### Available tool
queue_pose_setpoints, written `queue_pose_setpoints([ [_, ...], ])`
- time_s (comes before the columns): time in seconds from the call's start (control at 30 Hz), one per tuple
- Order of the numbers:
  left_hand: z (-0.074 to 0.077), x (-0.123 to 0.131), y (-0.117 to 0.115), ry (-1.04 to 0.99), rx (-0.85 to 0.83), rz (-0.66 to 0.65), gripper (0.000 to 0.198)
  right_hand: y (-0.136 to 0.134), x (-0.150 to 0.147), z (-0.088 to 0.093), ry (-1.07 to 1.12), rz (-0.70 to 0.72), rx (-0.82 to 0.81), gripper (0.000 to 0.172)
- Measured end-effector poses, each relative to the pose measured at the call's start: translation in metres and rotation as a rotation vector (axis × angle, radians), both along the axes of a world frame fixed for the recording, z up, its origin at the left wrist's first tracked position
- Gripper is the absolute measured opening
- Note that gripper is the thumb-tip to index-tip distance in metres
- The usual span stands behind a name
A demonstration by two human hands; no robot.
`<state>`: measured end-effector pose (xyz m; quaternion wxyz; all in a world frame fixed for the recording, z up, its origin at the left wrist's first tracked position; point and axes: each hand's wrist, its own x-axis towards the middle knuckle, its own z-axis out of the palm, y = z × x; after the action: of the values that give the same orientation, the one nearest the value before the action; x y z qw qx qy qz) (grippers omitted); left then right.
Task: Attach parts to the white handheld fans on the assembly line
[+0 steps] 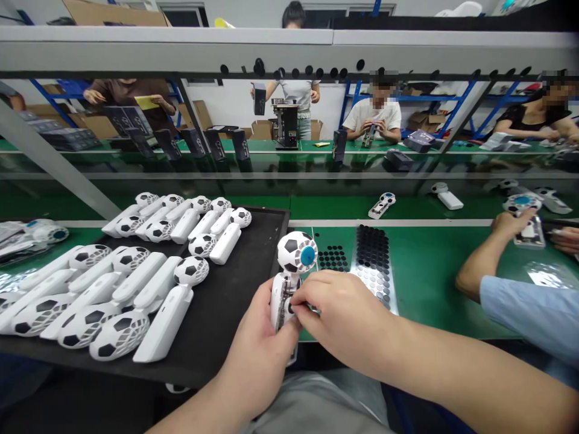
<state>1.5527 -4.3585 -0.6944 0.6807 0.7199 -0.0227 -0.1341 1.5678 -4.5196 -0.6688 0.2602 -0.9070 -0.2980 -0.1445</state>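
Note:
My left hand (263,340) is wrapped round the handle of a handheld fan (297,252) with a white-and-black football-patterned head and a blue disc on it. The fan is held upright, and its handle is open at the front, so inner parts show. At the handle, the thumb and forefinger of my right hand (339,307) are pinched on a small dark round piece (291,307), mostly hidden by the fingertips. Behind that hand lies a clear sheet of black round stickers (373,253), with a smaller patch of black stickers (332,258) beside it.
A black tray (226,307) on the left carries several white football-head fans (165,322). More fans lie on the green belt (335,208), including an open one (382,205). At right, a co-worker's hand (511,222) holds another fan. A shelf beam (289,54) crosses overhead; people work beyond.

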Motion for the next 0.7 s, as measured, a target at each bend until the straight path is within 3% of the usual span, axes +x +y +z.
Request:
queue_pose_setpoints([
  [0.23, 0.003, -0.001, 0.0, 0.002, 0.0, 0.029, 0.049, 0.003, 0.001, 0.001, 0.043, -0.008, -0.029, 0.013],
  [0.43, -0.004, 0.002, 0.004, -0.004, -0.012, 0.042, 0.049, 0.01, 0.009, 0.002, 0.309, -0.127, 0.068, 0.015],
  [0.5, -0.005, 0.004, 0.005, 0.049, -0.087, 0.079, 0.053, 0.013, 0.014, -0.005, 0.442, -0.231, 0.241, 0.013],
  [0.57, -0.005, 0.005, 0.006, 0.111, -0.191, 0.115, 0.062, 0.016, 0.019, -0.015, 0.638, -0.252, 0.558, 0.023],
  [0.63, -0.006, 0.007, 0.005, 0.157, -0.266, 0.121, 0.072, 0.02, 0.021, -0.027, 0.87, -0.109, 0.91, 0.034],
  [0.7, -0.008, 0.009, 0.004, 0.168, -0.289, 0.109, 0.078, 0.022, 0.022, -0.036, 1.024, 0.079, 1.081, 0.035],
])
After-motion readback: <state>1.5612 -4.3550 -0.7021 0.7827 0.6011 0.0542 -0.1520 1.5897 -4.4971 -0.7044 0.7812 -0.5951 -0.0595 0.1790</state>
